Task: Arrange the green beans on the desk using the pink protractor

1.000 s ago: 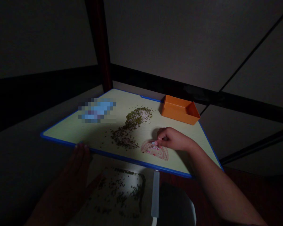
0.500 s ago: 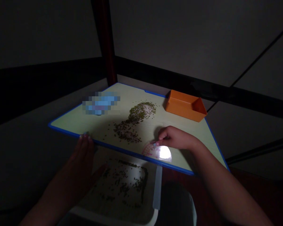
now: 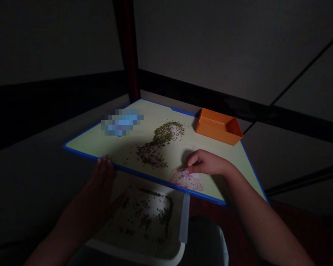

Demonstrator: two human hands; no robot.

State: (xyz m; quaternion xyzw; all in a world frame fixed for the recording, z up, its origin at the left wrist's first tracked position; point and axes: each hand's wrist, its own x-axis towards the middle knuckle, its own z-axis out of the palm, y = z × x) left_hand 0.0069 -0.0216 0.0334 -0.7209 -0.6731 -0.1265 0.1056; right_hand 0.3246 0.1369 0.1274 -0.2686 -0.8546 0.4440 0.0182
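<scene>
My right hand (image 3: 204, 162) pinches the curved edge of a clear half-round protractor (image 3: 187, 181) with pink markings. The protractor lies at the near edge of a pale board (image 3: 211, 184) with a blue rim. Left of it on the board is a spread of small dark beans (image 3: 151, 155), and behind these is a heap of green beans (image 3: 166, 133). My left hand (image 3: 96, 188) rests its fingertips at the board's near rim, fingers stretched out and thumb apart. Below the rim stands a white container (image 3: 172, 258) with scattered beans in it.
An orange open box (image 3: 219, 127) sits at the board's back right corner. A blurred blue object (image 3: 123, 123) lies at the left. Dim walls (image 3: 224, 44) meet behind the board, with a dark red post (image 3: 130, 66) at the corner.
The view has shifted slightly. The bright glare on the protractor is gone, and its pink markings show across it. My right hand keeps its pinch; my left hand stays at the rim.
</scene>
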